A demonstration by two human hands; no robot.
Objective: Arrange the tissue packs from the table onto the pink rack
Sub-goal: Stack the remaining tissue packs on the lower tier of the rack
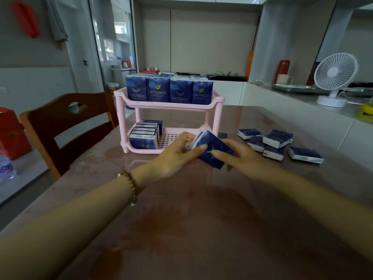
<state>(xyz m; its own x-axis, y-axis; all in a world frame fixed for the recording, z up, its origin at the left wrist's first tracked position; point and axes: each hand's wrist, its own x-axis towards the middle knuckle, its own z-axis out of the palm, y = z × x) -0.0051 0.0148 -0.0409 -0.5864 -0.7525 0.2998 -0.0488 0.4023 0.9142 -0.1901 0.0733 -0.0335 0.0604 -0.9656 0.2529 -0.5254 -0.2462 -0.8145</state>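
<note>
A two-tier pink rack (129,99) stands on the table ahead of me. Its top shelf is filled with upright dark blue tissue packs (158,91). On the lower shelf a row of packs (144,136) stands at the left end; the right part of that shelf is bare. My left hand (177,153) and my right hand (239,155) together hold a small stack of blue tissue packs (212,148), tilted, just in front of the lower shelf. Several loose packs (276,142) lie on the table to the right.
A wooden chair (66,126) stands at the table's left side. A white desk fan (334,78) sits on the white counter to the right. A red box (11,132) is at the far left. The glossy brown table (191,219) stretches toward me.
</note>
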